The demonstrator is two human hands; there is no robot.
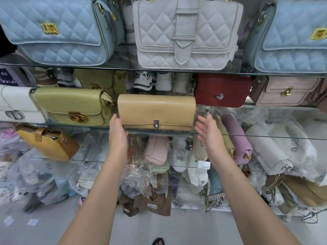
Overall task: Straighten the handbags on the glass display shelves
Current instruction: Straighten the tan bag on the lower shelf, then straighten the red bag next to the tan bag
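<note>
Head view, looking at the glass display shelves.

- Tan flap handbag [156, 111]: stands upright at the front edge of the middle glass shelf [99, 127], about mid-width, front facing the camera. Silver clasp [155, 124] low on the flap, centred. Top edge sits roughly level.
- Left hand [117, 131]: laid against the bag's left end. Fingers [115, 119] extended and held together, running up along that end; the thumb lies at the bag's lower front corner. Cannot tell whether the fingertips wrap behind.
- Right hand [208, 131]: just beside the bag's right end, apart from it. Palm turned toward the bag, fingers straight and slightly spread, holding nothing.
- Same shelf, left of the tan bag: olive-green handbag [70, 106] with a gold clasp, close beside the left hand; past it a white bag [16, 103] at the shelf's left end.
- Further back to the right: dark red bag [221, 90], then a pink bag [284, 91].
- Top shelf: light blue quilted bag [53, 30] at left, white quilted bag [187, 32] in the middle, second light blue quilted bag [292, 38] at right.
- Lower shelf: mustard bag [47, 144] tilted at left, lilac bag [237, 138] at right, plastic-wrapped bags between and below.
</note>
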